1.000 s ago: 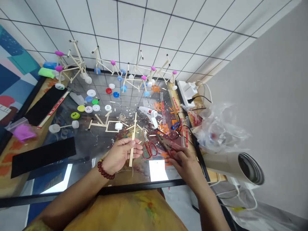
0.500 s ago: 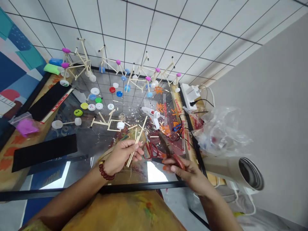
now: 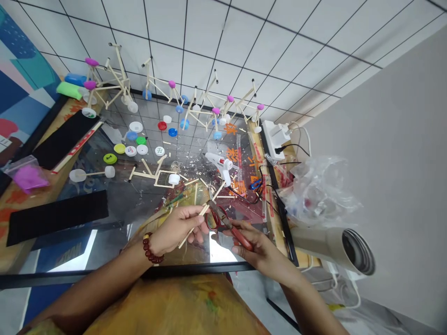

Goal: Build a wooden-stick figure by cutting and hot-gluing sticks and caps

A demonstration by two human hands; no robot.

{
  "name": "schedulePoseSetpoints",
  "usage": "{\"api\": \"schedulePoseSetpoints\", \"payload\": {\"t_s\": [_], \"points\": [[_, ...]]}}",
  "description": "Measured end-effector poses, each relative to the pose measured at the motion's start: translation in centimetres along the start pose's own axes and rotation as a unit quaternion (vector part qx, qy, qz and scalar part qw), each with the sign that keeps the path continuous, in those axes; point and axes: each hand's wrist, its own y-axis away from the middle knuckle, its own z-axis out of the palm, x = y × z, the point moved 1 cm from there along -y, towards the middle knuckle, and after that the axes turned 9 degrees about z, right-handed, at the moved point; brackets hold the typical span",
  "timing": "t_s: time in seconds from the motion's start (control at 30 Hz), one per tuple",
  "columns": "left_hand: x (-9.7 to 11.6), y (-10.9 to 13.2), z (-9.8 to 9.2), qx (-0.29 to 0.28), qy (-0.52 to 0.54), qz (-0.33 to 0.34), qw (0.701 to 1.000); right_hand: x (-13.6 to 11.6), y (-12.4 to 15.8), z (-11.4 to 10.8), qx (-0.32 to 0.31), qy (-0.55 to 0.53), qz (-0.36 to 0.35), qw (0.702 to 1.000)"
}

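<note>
So the left hand (image 3: 176, 228) has a couple of thin wooden sticks (image 3: 203, 211) pinched between thumb and fingers, slanting from near left to far right over the near part of the glossy table (image 3: 129, 209). The right hand (image 3: 260, 249) is wrapped around the red handles of some pliers (image 3: 241, 237), with their nose right up at the sticks just past the left fingertips; can't tell if the jaws are actually biting the wood. Red-handled scissors (image 3: 210, 228) are lying partly under the pliers, and a white glue gun (image 3: 220, 164) sits a bit farther off, surrounded by scraps. Left of that there's a flat stick frame (image 3: 145, 175) with a white cap (image 3: 173, 178) at its right end. A bunch of loose bottle caps (image 3: 172, 132) is scattered beyond it, and some stick models (image 3: 185, 124) with cap wheels line the far edge. Black strip (image 3: 59, 217) on the near left, crumpled clear plastic (image 3: 316, 186) off to the right.
</note>
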Motion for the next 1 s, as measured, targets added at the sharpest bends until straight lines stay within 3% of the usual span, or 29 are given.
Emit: {"api": "schedulePoseSetpoints", "payload": {"t_s": [0.63,0.83,1.0], "points": [[-0.6,0.1,0.0,0.012,0.012,-0.016,1.000,0.4,-0.1,-0.2,0.023,0.114,-0.030,0.993],[-1.0,0.1,0.2,-0.007,0.004,0.025,1.000,0.6,-0.2,-0.1,0.025,0.172,-0.044,0.984],[-0.9,0.8,0.5,0.001,-0.041,0.067,0.997,0.1,-0.7,0.1,0.074,0.239,-0.077,0.965]]}}
